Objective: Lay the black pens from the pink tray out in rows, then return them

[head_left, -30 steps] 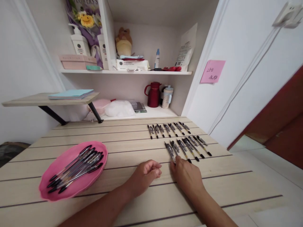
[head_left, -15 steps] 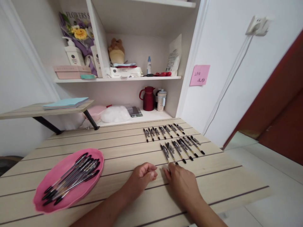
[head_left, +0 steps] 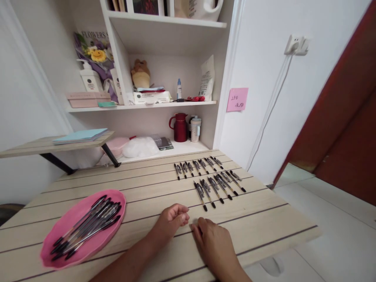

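Note:
My left hand (head_left: 172, 221) rests on the wooden table (head_left: 264, 211) as a loose fist, with nothing visible in it. Beside it, my right hand (head_left: 213, 243) lies palm down with the fingers stretched flat, holding nothing. Just beyond my right hand, black pens (head_left: 216, 187) lie side by side in a near row, and a second row of pens (head_left: 196, 167) lies farther back. At the left, a pink plate (head_left: 63, 250) holds a heap of several more black pens (head_left: 86, 226).
Behind the table stand white shelves (head_left: 164, 103) with a red jug (head_left: 179, 128), a cup, bottles, a flower bouquet and boxes. A small wooden shelf (head_left: 44, 143) with a blue folder juts out at left. A pink note (head_left: 237, 99) hangs on the wall. The table edge drops off at right.
My right hand has drawn back from the near row of pens toward me and now lies flat. The view has tilted up and drifted right. My left fist has stayed put.

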Demonstrator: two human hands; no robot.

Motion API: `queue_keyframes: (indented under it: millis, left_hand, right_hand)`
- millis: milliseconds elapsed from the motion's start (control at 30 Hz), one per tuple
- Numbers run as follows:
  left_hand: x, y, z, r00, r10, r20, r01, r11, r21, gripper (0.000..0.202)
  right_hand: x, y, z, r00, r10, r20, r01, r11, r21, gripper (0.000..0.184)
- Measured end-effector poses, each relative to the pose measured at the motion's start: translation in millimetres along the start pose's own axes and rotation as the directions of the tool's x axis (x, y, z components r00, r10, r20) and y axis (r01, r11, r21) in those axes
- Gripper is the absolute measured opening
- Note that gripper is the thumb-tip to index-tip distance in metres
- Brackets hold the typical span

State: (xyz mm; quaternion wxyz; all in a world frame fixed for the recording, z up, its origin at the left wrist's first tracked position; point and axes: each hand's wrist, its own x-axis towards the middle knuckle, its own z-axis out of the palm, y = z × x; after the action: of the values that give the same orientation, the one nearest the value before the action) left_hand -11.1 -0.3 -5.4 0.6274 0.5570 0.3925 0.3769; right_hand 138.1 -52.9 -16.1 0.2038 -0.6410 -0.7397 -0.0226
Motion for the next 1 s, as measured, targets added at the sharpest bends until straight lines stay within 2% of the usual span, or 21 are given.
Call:
queue_keyframes:
  millis: [100, 167, 233, 367, 433, 500, 667, 833, 1000]
  left_hand:
    - [0, -1, 0.0, 1.000, 0.011, -0.002, -0.011, 1.000, 0.004, 0.030]
    - [1, -1, -0.2, 1.000, 0.021, -0.003, -0.021, 1.000, 0.002, 0.030]
    - [1, -2, -0.5, 1.000, 0.019, -0.006, -0.019, 1.000, 0.004, 0.031]
    - [2, -3, -1.8, 1.000, 0.010, 0.009, -0.010, 1.000, 0.002, 0.034]
    - [3, -5, -2.6, 1.000, 0.008, 0.013, -0.008, 1.000, 0.006, 0.036]
    - [5, -6, -3.1, 1.000, 0.000, 0.007, 0.000, 1.000, 0.019, 0.037]
    - [7, -11, -3.7, 1.000, 0.008, 0.011, -0.009, 1.000, 0.017, 0.039]
    - [7, -13, -5.8, 0.999, 0.021, 0.032, -0.022, 1.000, 0.009, 0.034]
    - [5, -13, -6.0, 0.998, 0.029, 0.051, -0.030, 0.999, 0.019, 0.030]
  right_hand:
    - [0, 1, -1, 1.000, 0.011, 0.003, -0.011, 0.999, 0.038, 0.022]
    - [5, 11, -5, 1.000, 0.026, 0.012, -0.027, 0.996, 0.080, 0.023]
    - [15, 32, -14, 0.997, 0.073, 0.003, -0.073, 0.994, 0.083, 0.026]
    - [41, 90, -31, 0.964, 0.246, -0.104, -0.255, 0.964, -0.077, 0.028]
    - [51, 113, -32, 0.948, 0.305, -0.096, -0.315, 0.940, -0.127, 0.028]
    - [58, 126, -28, 0.949, 0.308, -0.068, -0.315, 0.940, -0.135, 0.029]
    - [65, 134, -14, 0.963, 0.266, -0.049, -0.271, 0.952, -0.140, 0.030]
    - [67, 132, -18, 0.965, 0.249, -0.086, -0.260, 0.952, -0.162, 0.029]
    - [56, 109, -22, 0.994, 0.085, -0.070, -0.093, 0.989, -0.118, 0.031]
